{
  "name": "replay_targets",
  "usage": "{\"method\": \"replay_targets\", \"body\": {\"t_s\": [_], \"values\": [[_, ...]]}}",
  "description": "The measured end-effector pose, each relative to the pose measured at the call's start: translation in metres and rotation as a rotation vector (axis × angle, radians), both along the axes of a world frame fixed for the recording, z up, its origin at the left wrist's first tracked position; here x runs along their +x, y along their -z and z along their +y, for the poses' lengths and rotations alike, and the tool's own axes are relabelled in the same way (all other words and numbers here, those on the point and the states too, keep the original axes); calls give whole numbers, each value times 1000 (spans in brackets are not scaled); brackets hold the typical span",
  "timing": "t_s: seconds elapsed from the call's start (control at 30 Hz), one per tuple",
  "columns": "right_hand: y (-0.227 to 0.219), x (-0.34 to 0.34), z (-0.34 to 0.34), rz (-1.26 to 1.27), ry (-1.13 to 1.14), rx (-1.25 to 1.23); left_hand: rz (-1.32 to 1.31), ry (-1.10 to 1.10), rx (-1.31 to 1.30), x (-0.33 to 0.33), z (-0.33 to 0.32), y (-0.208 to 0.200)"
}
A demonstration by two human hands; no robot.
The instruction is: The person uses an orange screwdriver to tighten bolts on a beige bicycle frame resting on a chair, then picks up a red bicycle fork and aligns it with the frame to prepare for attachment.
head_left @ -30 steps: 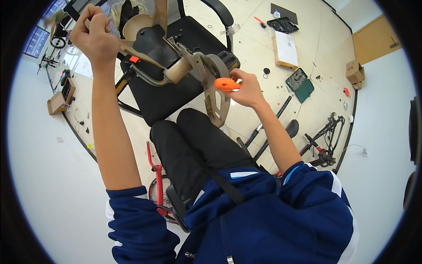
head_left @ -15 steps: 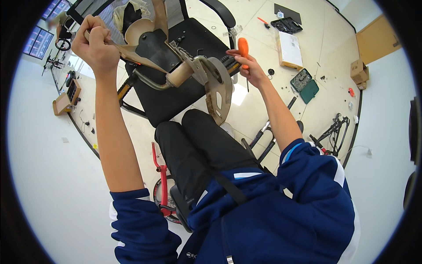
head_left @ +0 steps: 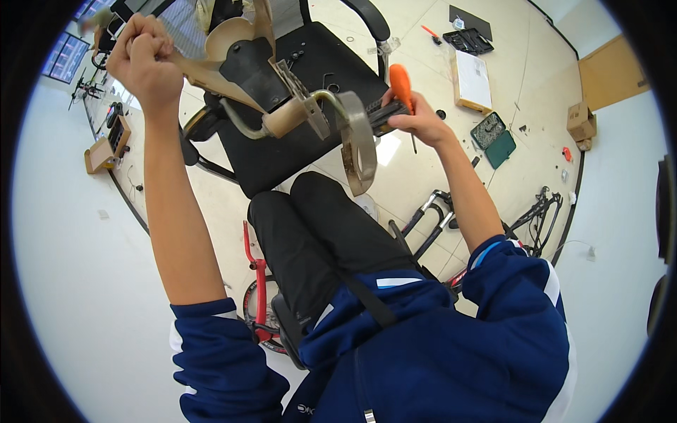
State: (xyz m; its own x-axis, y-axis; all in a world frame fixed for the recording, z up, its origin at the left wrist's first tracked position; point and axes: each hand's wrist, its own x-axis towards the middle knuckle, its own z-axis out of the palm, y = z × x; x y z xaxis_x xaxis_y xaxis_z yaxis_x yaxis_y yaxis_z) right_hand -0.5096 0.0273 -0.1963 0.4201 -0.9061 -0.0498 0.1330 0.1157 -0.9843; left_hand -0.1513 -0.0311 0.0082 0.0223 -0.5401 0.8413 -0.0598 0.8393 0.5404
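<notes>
My left hand is raised at the upper left, closed around one end of a tan curved handlebar with brake levers and a black patch on it. The bar stretches across to my right hand, which grips its other end near a tan brake lever. That same hand also holds a screwdriver with an orange handle, its thin shaft pointing down. Under the bar stands a black office chair. My legs in black trousers are below.
A red bicycle frame and wheel lie by my left leg, and a black bicycle frame lies on the floor to the right. A white box, a green parts case, a black tool tray and cardboard boxes sit on the tiled floor.
My right hand has risen from beside the brake lever to the bar's end, and the screwdriver's orange handle has turned from lying flat to pointing upward. The left hand keeps its grip.
</notes>
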Motion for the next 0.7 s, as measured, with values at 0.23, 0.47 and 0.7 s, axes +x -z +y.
{"method": "replay_targets", "body": {"t_s": [0.23, 0.47, 0.7], "values": [[-78, 43, -46, -212, 125, -69, -84, 74, 45, -11, -8, -2], [-30, 70, -110, -14, 133, 164, -80, 52, 72, -15, 2, -1], [31, 66, -53, 190, 126, 559, -71, 78, 112, -11, -2, -1]]}}
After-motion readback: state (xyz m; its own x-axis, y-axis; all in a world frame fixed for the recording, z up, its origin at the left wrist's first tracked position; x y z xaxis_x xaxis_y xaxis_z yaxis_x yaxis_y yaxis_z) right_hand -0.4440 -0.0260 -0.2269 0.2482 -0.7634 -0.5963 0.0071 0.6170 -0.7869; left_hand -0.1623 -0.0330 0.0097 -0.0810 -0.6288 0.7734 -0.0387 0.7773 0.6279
